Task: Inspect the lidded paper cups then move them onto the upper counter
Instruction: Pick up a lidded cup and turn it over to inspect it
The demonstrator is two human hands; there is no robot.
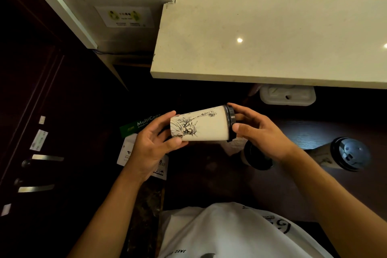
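A white paper cup (207, 128) with a black line drawing of a statue and a black lid lies on its side in the air, lid pointing right. My left hand (150, 142) grips its base end and my right hand (259, 134) holds the lid end. Two more lidded cups stand on the dark lower counter: one (254, 158) partly hidden under my right wrist, another (343, 154) further right with a black lid. The pale stone upper counter (272, 37) spans the top right, bare.
A white moulded tray (288, 94) sits under the upper counter's edge. A green paper ream package (134, 126) and white leaflets (127, 153) lie on the left below my hand. Dark cabinet doors with metal handles (35, 188) fill the left side.
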